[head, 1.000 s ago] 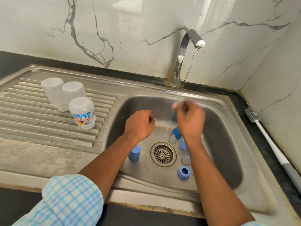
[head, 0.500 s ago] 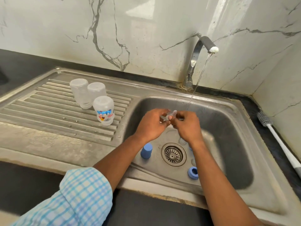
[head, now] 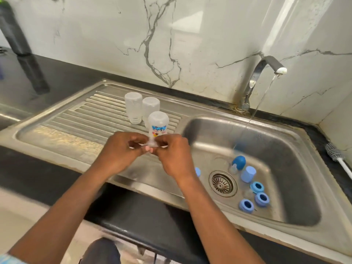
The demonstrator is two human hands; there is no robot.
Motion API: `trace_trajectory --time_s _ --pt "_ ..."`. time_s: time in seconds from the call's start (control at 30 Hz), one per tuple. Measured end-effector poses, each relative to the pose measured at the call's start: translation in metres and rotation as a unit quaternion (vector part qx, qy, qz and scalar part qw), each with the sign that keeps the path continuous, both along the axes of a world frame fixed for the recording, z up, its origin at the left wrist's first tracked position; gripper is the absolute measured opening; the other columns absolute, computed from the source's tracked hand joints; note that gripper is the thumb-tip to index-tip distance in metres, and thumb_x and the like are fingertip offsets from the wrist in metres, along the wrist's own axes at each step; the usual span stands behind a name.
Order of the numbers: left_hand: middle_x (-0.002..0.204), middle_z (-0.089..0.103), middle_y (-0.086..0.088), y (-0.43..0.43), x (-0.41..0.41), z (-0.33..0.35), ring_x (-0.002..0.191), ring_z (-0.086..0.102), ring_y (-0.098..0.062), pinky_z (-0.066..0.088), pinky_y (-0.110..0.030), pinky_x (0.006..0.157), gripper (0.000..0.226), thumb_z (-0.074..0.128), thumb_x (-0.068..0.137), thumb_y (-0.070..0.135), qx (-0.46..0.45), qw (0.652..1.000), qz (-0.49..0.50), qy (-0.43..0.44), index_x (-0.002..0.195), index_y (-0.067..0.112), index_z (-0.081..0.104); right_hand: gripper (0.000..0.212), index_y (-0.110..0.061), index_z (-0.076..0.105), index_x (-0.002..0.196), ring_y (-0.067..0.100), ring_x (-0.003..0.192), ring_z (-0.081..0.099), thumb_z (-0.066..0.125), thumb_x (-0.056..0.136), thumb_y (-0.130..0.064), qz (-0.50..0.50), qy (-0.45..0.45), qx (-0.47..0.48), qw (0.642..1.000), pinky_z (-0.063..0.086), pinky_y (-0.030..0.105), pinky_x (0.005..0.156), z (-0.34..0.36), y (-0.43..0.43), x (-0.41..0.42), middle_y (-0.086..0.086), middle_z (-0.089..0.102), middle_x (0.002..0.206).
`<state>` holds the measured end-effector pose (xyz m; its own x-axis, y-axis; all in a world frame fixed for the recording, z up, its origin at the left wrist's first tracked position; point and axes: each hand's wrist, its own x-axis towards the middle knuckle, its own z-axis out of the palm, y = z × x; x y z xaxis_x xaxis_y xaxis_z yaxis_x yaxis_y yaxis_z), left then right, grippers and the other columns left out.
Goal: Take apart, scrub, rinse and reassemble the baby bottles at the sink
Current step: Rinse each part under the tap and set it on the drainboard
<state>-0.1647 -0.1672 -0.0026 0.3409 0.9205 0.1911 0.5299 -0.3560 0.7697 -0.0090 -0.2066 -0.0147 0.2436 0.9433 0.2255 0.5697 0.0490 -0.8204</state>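
Head view shows three clear plastic bottle bodies upended on the ridged steel drainboard, apparently washed. Blue plastic rings and caps lie in the sink basin, so reassembly remains. The fingers of the left hand and right hand pinch a small clear silicone teat above the drainboard, its blurred outline hard to make out.

no legible text, brand, number or sign found. one printed label noted on the nearest upturned bottle, standing at the basin-side edge of the drainboard: blue band with pale characters, too blurred to read.
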Motion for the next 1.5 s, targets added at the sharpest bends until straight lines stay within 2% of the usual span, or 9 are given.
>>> trace_trajectory --time_s 0.1,0.2,0.43,0.53,0.67,0.9,1.07,1.27,1.5 --pt "0.099 0.076 0.003 0.019 -0.028 -0.004 0.092 0.070 -0.010 0.049 -0.021 0.081 0.025 0.080 0.082 0.020 -0.008 0.999 0.043 0.000 0.106 0.017 0.077 0.020 -0.016 0.076 0.106 0.025 0.098 0.067 0.071 0.086 -0.020 0.003 -0.047 -0.006 0.999 0.051 0.033 0.079 -0.001 0.019 -0.038 0.007 0.075 0.102" --pt "0.099 0.074 -0.001 0.040 -0.045 -0.009 0.087 0.065 -0.011 0.039 -0.016 0.071 0.023 0.076 0.086 0.020 0.011 0.995 0.086 0.041 0.108 0.013 0.076 0.014 -0.013 0.075 0.099 0.030 0.091 0.066 0.064 0.091 -0.015 0.004 -0.109 -0.019 0.994 0.040 0.030 0.066 0.003 0.037 -0.067 0.010 0.072 0.095" --pt "0.090 0.075 -0.005 0.057 -0.058 -0.023 0.092 0.068 -0.025 0.042 -0.028 0.075 0.016 0.074 0.088 0.022 -0.030 0.987 0.097 0.128 0.101 0.013 0.078 0.013 -0.014 0.065 0.092 0.034 0.097 0.064 0.053 0.095 -0.008 0.004 -0.222 -0.082 0.972 0.034 0.032 0.066 0.000 0.047 -0.087 0.012 0.068 0.104" --pt "0.097 0.072 -0.003 0.050 -0.058 -0.023 0.096 0.066 -0.025 0.044 -0.029 0.084 0.033 0.073 0.087 0.020 -0.020 0.982 0.150 0.112 0.120 0.013 0.072 0.009 -0.013 0.061 0.088 0.033 0.093 0.064 0.056 0.096 -0.013 0.006 -0.243 -0.070 0.967 0.033 0.031 0.065 0.005 0.029 -0.074 0.012 0.068 0.101" --pt "0.083 0.064 0.011 0.011 -0.039 -0.007 0.084 0.062 -0.021 0.046 -0.033 0.077 0.019 0.064 0.092 0.030 0.058 0.973 0.192 0.112 0.109 0.025 0.073 0.025 -0.014 0.063 0.081 0.030 0.082 0.060 0.057 0.096 -0.032 0.014 -0.244 -0.061 0.968 0.040 0.032 0.063 0.019 -0.009 -0.032 0.009 0.067 0.089" --pt "0.085 0.072 0.006 -0.046 0.084 0.013 0.082 0.065 -0.021 0.049 -0.033 0.069 0.017 0.061 0.092 0.039 0.100 0.988 -0.030 0.114 0.095 0.029 0.074 0.017 -0.016 0.078 0.089 0.026 0.081 0.069 0.073 0.084 -0.031 -0.035 -0.231 -0.187 0.954 0.056 0.039 0.076 0.028 -0.046 0.118 0.008 0.074 0.085" --pt "0.109 0.071 0.000 -0.033 0.191 -0.008 0.105 0.065 -0.028 0.050 -0.033 0.081 0.026 0.054 0.094 0.043 0.099 0.952 -0.146 0.252 0.109 0.030 0.071 0.027 -0.013 0.072 0.110 0.029 0.074 0.073 0.074 0.084 -0.016 -0.072 -0.245 -0.323 0.911 0.061 0.042 0.070 0.006 -0.039 0.223 0.010 0.072 0.088" --pt "0.116 0.068 -0.002 -0.019 0.263 -0.052 0.106 0.064 -0.027 0.050 -0.034 0.085 0.024 0.059 0.091 0.033 0.022 0.925 -0.202 0.320 0.112 0.025 0.070 0.031 -0.010 0.071 0.112 0.025 0.069 0.069 0.069 0.083 -0.002 -0.046 -0.299 -0.429 0.851 0.062 0.039 0.071 -0.039 -0.033 0.262 0.011 0.068 0.092" --pt "0.118 0.066 -0.003 -0.003 0.282 -0.081 0.105 0.064 -0.027 0.047 -0.032 0.080 0.029 0.059 0.092 0.030 -0.042 0.913 -0.206 0.348 0.119 0.020 0.066 0.025 -0.006 0.059 0.115 0.025 0.093 0.062 0.059 0.090 -0.002 -0.014 -0.397 -0.465 0.791 0.045 0.030 0.075 -0.083 -0.033 0.261 0.009 0.056 0.099"
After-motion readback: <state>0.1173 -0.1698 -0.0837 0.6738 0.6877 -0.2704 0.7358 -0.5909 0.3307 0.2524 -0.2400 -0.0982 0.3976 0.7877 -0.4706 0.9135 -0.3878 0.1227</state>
